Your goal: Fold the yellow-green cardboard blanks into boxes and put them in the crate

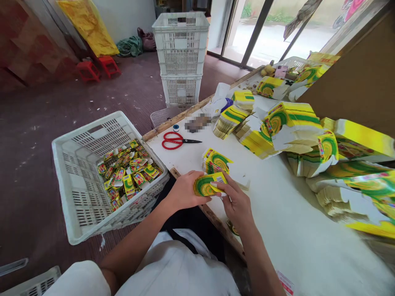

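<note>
Between my two hands, over the table's near edge, is a small yellow and green printed carton [205, 185]. My left hand [185, 190] grips its left end. On its right end, the fingers and thumb of my right hand [236, 200] are closed near a white flap with a barcode. Just behind the hands lies a short stack of flat yellow-green cartons [216, 159] on the white tabletop [277, 197]. To my left stands a white plastic crate [74, 193], partly filled with many small yellow, green and red cartons [128, 185].
Red-handled scissors [174, 140] and a small blue-topped spool [175, 128] lie behind the crate's corner. Bundles of flat cartons [262, 135] crowd the table's right and back. Stacked white crates [182, 53] stand beyond the table, with red stools [88, 70] at the wall.
</note>
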Demonstrator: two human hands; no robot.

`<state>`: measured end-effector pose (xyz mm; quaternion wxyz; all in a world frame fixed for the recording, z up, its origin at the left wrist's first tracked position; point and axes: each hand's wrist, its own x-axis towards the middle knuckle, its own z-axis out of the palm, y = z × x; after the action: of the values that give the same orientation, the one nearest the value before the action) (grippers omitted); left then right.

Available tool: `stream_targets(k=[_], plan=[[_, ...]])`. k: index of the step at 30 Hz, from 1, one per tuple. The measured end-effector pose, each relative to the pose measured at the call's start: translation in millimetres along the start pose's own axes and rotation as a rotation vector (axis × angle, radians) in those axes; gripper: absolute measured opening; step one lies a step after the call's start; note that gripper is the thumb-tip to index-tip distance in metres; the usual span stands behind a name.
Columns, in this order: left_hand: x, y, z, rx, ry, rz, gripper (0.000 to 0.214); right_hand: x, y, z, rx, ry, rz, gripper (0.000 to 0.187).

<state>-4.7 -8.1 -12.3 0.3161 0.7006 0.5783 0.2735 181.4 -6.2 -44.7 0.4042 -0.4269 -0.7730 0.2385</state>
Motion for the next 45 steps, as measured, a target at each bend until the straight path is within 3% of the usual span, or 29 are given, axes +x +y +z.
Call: stream_targets(k=[4,13,22,29,41,45], plan=[[1.1,2.4,-2.1,-0.029,-0.023,-0.008,0.061,0.0,-1.8,-1.7,0.021,-0.01,-0.031,0.03],[0.4,3.6,1.0,0.021,-0.001,0.012,0.057,-2.3,-2.1,3.2,0.036,-0.072,-0.034,0.051],[2.7,4.2,2.7,0.004,-0.011,0.022,0.059,-1.2,-0.6,6.2,0.008,0.055,0.016,0.035],[2.1,5.5,4.1,-0.008,-0.026,0.025,0.059,2.0,-3.6,1.0,0.025,0.058,0.015,0.02],[3.0,6.1,3.0,-0.012,-0.026,0.022,0.06,-0.7,-2.7,5.0,0.024,0.07,0.037,0.031],[2.5,6.3,2.7,-0.025,-0.032,0.027,0.061,0.0,-4.3,1.6,0.134,0.066,0.045,0.038]])
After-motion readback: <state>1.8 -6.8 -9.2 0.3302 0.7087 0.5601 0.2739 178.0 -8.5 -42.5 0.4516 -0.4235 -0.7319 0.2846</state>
